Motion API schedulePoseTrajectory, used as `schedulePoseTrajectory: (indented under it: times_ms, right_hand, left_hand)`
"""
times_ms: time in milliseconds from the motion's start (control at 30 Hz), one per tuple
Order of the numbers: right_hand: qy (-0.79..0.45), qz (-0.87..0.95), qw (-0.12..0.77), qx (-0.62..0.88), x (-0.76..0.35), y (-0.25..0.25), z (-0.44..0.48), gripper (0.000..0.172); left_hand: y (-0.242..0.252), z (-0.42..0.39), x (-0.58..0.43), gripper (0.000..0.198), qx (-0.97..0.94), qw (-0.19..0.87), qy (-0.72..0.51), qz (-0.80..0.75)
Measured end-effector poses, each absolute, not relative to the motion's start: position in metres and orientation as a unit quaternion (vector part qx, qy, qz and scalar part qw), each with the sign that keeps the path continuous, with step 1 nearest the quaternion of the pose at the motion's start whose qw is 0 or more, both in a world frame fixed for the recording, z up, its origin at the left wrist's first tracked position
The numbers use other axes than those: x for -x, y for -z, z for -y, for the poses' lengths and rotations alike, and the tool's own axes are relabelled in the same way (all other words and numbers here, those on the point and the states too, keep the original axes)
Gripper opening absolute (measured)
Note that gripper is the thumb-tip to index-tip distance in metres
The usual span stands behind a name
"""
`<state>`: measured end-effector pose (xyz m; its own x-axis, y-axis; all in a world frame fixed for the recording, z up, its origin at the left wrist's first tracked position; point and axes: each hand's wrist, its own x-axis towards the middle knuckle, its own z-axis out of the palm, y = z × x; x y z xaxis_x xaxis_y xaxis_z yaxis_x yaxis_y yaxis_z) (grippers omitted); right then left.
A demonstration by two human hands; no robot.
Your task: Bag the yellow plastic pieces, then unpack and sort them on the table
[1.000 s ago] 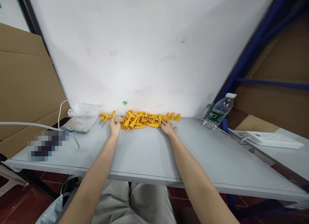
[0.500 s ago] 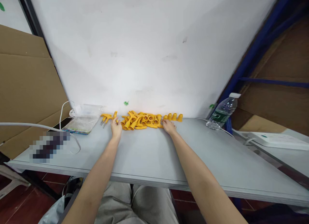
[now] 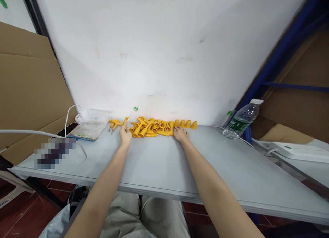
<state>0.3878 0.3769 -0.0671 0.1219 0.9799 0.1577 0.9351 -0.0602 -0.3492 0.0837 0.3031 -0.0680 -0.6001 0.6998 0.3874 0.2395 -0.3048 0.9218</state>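
Note:
My left hand (image 3: pixel 125 134) is closed around a yellow T-shaped handle (image 3: pixel 125 121), whose upper end sticks out above the fingers. Beside it on the left lie more yellow T-handles (image 3: pixel 116 123) with metal corkscrew spirals (image 3: pixel 111 129). A heap of yellow plastic parts (image 3: pixel 151 126), T-handles and hollow cone-shaped pieces, lies between my hands. My right hand (image 3: pixel 181 134) rests palm down at the heap's right end, fingers apart and touching the yellow pieces; its fingertips are partly hidden. Just behind it, several yellow cups (image 3: pixel 188 124) stand upside down in a row.
A white panel (image 3: pixel 164 60) rises behind the grey table (image 3: pixel 159 166). To the left are a clear plastic bag (image 3: pixel 88 128), a white cable (image 3: pixel 33 132) and cardboard (image 3: pixel 28 94). A water bottle (image 3: pixel 241 120) stands at the right, near a blue frame (image 3: pixel 277 49).
The view has shifted slightly. The cup nearest my right hand now shows more fully, standing in the row. My left hand still holds the T-handle.

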Motion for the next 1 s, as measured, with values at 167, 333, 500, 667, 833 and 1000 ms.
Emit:
schedulePoseTrajectory:
  times_ms: [167, 333, 500, 667, 833, 1000]
  right_hand:
    - [-0.064, 0.666, 0.195, 0.717, -0.389, 0.067, -0.368, 0.051]
    - [-0.085, 0.672, 0.214, 0.703, -0.390, 0.067, -0.357, 0.046]
    - [-0.093, 0.681, 0.226, 0.690, -0.386, 0.066, -0.348, 0.039]
    - [-0.086, 0.673, 0.238, 0.695, -0.382, 0.063, -0.345, 0.038]
    - [-0.095, 0.647, 0.248, 0.715, -0.375, 0.061, -0.346, 0.034]
    - [-0.143, 0.604, 0.290, 0.728, -0.368, 0.057, -0.346, 0.028]
  left_hand:
    - [0.049, -0.303, -0.082, 0.050, -0.465, 0.082, -0.594, -0.651]
    - [0.036, -0.310, -0.062, 0.057, -0.515, 0.024, -0.453, -0.727]
    - [0.045, -0.314, -0.036, 0.059, -0.528, 0.011, -0.318, -0.787]
    - [0.057, -0.317, -0.024, 0.058, -0.537, 0.039, -0.246, -0.806]
    - [0.061, -0.319, -0.026, 0.047, -0.537, 0.033, -0.263, -0.800]
    - [0.063, -0.318, -0.029, 0.038, -0.537, 0.031, -0.297, -0.789]
